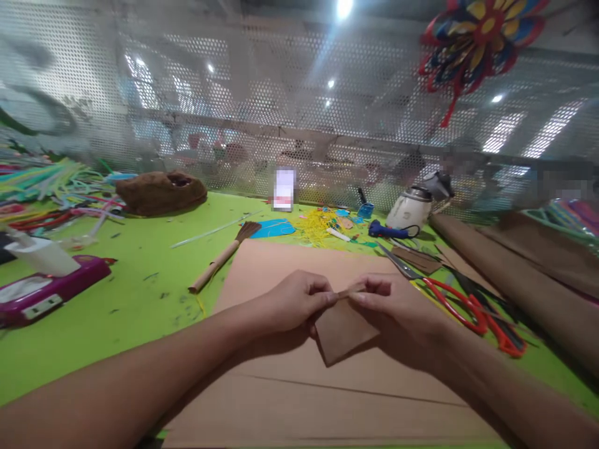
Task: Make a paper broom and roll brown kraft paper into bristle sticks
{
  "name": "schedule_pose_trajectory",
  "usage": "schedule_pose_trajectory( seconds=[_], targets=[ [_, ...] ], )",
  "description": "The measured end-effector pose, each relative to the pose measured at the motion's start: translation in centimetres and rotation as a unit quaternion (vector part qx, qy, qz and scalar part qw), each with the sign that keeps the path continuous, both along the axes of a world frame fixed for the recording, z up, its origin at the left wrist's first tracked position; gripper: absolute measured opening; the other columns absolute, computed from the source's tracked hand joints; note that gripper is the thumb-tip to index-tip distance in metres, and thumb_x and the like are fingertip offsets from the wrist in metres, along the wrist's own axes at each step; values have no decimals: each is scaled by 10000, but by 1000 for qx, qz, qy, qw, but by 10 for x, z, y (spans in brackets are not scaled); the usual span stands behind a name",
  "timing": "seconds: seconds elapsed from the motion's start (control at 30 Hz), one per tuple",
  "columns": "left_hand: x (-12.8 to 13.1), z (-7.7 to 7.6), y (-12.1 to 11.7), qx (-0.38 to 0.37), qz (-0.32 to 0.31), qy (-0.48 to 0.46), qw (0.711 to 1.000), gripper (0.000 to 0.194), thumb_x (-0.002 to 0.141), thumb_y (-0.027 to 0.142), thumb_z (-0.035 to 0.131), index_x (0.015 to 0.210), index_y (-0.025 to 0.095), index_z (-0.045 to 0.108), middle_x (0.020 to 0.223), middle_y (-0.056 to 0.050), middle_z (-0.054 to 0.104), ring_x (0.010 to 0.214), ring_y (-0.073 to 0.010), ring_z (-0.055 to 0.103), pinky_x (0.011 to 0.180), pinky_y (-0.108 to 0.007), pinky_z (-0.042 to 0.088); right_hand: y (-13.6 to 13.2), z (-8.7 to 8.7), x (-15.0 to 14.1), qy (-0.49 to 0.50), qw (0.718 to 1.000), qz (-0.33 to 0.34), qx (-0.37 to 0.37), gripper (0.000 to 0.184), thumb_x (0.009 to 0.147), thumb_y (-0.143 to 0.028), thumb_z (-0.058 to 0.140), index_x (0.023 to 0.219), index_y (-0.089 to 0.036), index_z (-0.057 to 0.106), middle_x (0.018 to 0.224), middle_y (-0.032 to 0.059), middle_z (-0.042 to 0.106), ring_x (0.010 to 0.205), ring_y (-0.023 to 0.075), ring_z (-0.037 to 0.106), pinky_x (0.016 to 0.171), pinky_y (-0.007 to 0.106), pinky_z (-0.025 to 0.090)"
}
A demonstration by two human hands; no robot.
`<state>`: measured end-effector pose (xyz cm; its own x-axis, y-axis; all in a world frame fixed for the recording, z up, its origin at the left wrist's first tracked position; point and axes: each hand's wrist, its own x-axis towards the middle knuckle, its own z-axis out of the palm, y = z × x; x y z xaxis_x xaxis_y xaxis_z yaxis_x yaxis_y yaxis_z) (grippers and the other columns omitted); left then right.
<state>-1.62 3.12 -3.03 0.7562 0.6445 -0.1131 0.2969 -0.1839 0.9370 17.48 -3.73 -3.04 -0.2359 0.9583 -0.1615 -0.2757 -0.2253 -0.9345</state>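
A small piece of brown paper point(344, 330) is held up just above a large brown paper sheet point(281, 374) that lies on the green table point(131, 293). My left hand point(297, 302) pinches the piece's top edge from the left, fingers closed. My right hand point(397, 305) pinches the same top edge from the right, fingers closed. The fingertips of both hands nearly meet over the folded edge.
Red-handled scissors point(472, 308) lie right of my right hand, beside brown paper rolls point(510, 274). A small broom point(222, 257) lies left of the sheet. A blue glue gun point(388, 232), a white kettle point(409, 209), yellow scraps point(318, 226), a pink case point(47, 290) and a brown furry item point(159, 192) stand farther off.
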Motion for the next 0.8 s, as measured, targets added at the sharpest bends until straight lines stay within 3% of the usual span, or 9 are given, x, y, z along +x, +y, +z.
schedule_pose_trajectory(
  seconds=[0.13, 0.37, 0.5, 0.67, 0.8],
  targets=[
    [0, -3, 0, -18, 5, -53, 998, 288, 802, 418, 522, 702, 149, 518, 521, 31, 468, 441, -91, 459, 438, -210, 348, 2, 4, 1, -50, 998, 16, 44, 258, 674, -308, 749, 861, -143, 684, 741, 66, 665, 668, 189, 607, 630, 329, 463],
    [-3, -3, -1, -37, -3, -55, 998, 309, 811, 454, 528, 714, 160, 505, 504, 44, 448, 429, -89, 445, 435, -214, 342, 4, 6, -2, -146, 983, -55, 101, 255, 698, -415, 698, 800, -184, 732, 674, 51, 672, 596, 184, 590, 534, 288, 447],
    [-6, 0, 1, -42, -22, -44, 998, 341, 814, 490, 535, 730, 161, 511, 502, 47, 458, 424, -83, 442, 433, -208, 336, 1, 14, 0, -220, 963, -53, 145, 249, 719, -422, 671, 732, -184, 745, 613, 37, 649, 559, 170, 561, 493, 269, 418],
    [-9, 7, 3, -107, -52, -44, 992, 350, 788, 493, 596, 737, 153, 531, 498, 48, 480, 407, -78, 464, 425, -202, 343, 5, 24, 10, -267, 939, -69, 208, 182, 662, -368, 722, 650, -187, 737, 586, 22, 632, 547, 154, 532, 495, 265, 409],
    [-12, 10, 2, -160, -52, -73, 983, 354, 749, 484, 653, 723, 150, 537, 489, 48, 488, 384, -73, 461, 406, -199, 354, 7, 21, 14, -257, 938, -79, 218, 180, 626, -367, 754, 662, -190, 751, 625, 29, 655, 600, 165, 553, 546, 275, 432]
  ],
)
